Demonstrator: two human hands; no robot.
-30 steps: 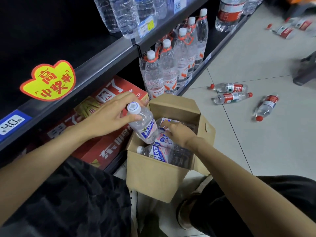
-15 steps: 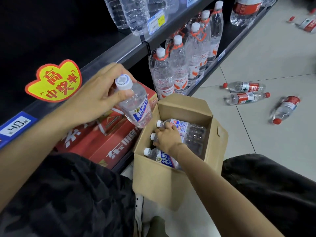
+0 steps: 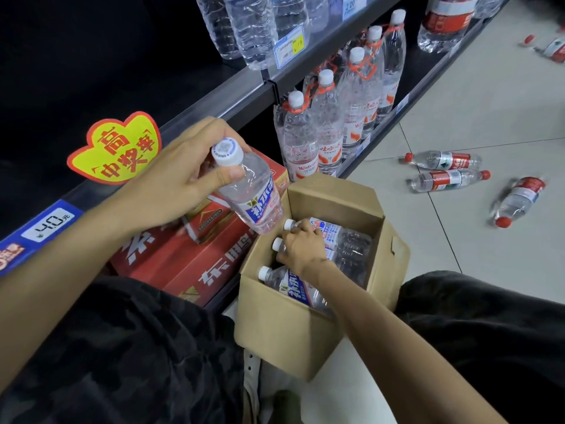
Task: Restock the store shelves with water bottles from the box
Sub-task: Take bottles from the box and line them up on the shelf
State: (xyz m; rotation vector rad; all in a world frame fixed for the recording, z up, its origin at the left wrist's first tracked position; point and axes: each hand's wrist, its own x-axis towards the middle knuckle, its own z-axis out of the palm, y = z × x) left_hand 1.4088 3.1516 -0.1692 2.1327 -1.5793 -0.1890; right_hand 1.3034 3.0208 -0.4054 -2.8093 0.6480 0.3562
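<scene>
Head view: we see our left hand [image 3: 186, 175] wrapped around the neck and shoulder of a bottle [image 3: 249, 194], thumb pressed just under its white cap, fingers curled behind. The bottle is clear with a blue-and-white label, tilted with the cap toward us and the base hanging just above the left rim of the box [image 3: 284, 328]. Our right hand [image 3: 301, 244] reaches down into the box, fingers closed over the neck end of a middle bottle [image 3: 345, 252] lying on its side; how firmly it grips we cannot tell. Two more bottles lie flat in the box beside it, a far one [image 3: 330, 229] and a near one [image 3: 293, 286], all with white caps pointing left. The box stands open on the floor [image 3: 458, 117] between our knees, its flaps folded outward. Just left of it, red cartons [image 3: 195, 264] sit on the bottom shelf, touching or nearly touching the box. Above them runs the shelf edge [image 3: 238, 96] with a yellow sign [image 3: 117, 148] and a blue price tag [image 3: 49, 221]. Farther along the bottom shelf stand tall bottles [image 3: 327, 130] with orange neck handles. Well apart on the tiles to the right lie three red-label bottles [image 3: 446, 175] on their sides.
</scene>
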